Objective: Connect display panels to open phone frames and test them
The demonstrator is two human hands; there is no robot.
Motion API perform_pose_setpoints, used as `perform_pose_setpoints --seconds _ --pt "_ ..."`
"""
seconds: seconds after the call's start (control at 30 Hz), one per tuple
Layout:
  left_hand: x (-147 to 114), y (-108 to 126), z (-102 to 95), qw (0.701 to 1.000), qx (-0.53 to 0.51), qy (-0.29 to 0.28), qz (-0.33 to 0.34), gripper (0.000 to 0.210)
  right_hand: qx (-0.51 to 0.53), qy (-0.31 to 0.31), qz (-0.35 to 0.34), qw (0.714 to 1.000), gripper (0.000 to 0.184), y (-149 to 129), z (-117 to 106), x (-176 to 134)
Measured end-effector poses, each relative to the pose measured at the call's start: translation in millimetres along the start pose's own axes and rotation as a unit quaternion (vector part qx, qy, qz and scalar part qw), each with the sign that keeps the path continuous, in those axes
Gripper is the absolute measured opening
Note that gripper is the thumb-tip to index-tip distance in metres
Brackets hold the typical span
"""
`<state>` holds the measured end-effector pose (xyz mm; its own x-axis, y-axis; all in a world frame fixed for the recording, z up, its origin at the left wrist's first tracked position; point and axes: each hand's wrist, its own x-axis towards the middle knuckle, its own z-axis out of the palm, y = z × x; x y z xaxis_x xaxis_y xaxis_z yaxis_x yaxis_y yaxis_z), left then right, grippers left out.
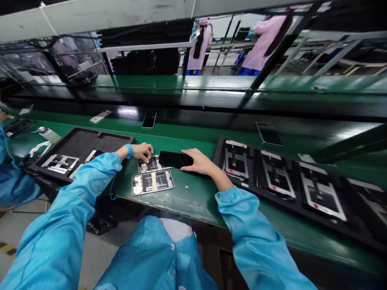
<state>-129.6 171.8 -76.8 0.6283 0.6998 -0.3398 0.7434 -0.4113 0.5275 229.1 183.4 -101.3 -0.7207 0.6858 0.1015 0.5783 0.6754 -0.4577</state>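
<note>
My right hand (199, 161) grips a black phone screen (174, 159) by its right end, thumb and fingers on opposite edges. The screen's left end overlaps an opened phone body (153, 164) lying on the green bench. Over the left end of that body, my left hand (143, 151) has its fingers curled down and drawn together; what is between the fingertips is hidden. A blue band (129, 151) circles my left wrist. Just nearer to me lies a second opened phone body (152, 182), with a pale strip across its battery.
On the left stands a black foam tray (104, 136) with a few screen parts; on the right, a longer black tray (298, 223) holds several screens in slots. Along the conveyor lie phones (149, 120). A co-worker's blue sleeve (13, 181) shows at far left.
</note>
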Motion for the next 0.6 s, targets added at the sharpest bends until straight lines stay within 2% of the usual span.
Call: perform_pose_setpoints --seconds 0.13,0.3,0.43,0.5,0.57,0.6 --pt "-0.1 2.8 -0.8 1.000 -0.002 -0.016 0.009 0.030 0.018 0.000 0.022 1.000 0.082 1.9 -0.9 1.1" --pt "7.0 6.8 -1.3 0.999 -0.009 -0.033 0.009 0.025 0.066 0.003 0.034 0.997 0.081 3.6 -2.4 1.0" --pt "8.5 12.8 -6.1 0.999 -0.039 -0.021 0.001 0.029 0.144 0.026 0.090 0.985 0.085 8.4 -0.7 1.7" --pt "1.6 22.9 -7.1 0.998 -0.055 0.028 -0.003 0.043 0.219 0.038 0.125 0.967 0.087 7.6 -3.2 2.9" --pt "-11.7 42.5 -2.7 0.985 -0.088 0.147 0.034 0.072 0.316 0.018 0.146 0.937 0.083 -0.8 -7.4 3.9" --pt "-20.3 55.8 2.3 0.967 -0.109 0.217 0.072 0.082 0.361 -0.006 0.144 0.921 0.080 -8.8 -9.0 3.9"
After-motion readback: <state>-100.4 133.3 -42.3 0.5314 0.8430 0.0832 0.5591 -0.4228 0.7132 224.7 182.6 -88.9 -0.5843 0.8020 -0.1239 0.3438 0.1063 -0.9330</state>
